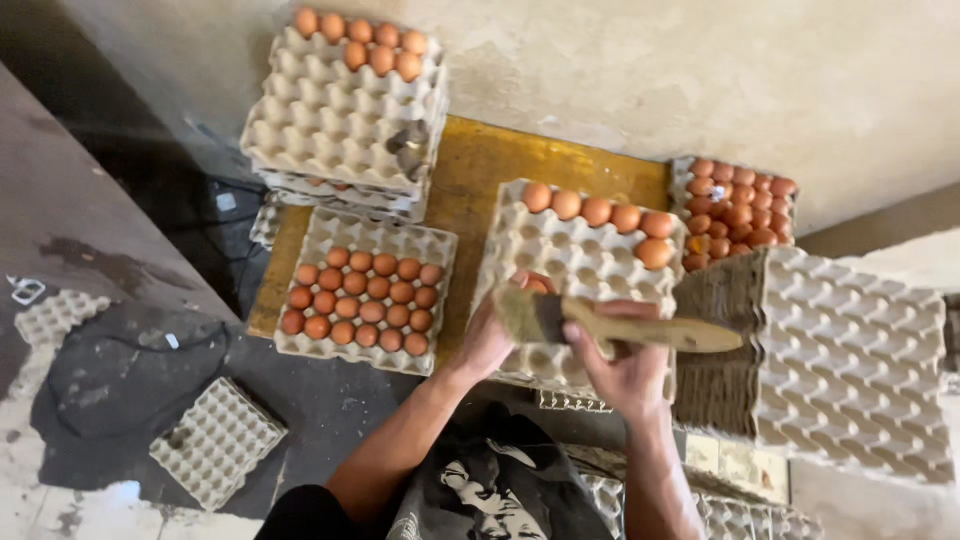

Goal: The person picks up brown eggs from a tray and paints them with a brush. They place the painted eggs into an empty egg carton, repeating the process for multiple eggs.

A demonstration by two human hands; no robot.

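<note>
My right hand (625, 362) grips a wooden-handled brush (610, 325), its bristle head pointing left. My left hand (495, 330) holds a brown egg (537, 283) against the bristles, over a grey pulp egg tray (560, 262). That tray carries one row of brown eggs (600, 212) along its far edge and is bare elsewhere. It rests on a yellow wooden board (480, 165).
A tray full of eggs (362, 297) lies to the left. Behind it stands a stack of trays (340, 110) with several eggs on top. A tall stack of bare trays (850, 360) stands at right, another filled tray (738, 212) behind it. Loose trays (215, 440) lie on the floor.
</note>
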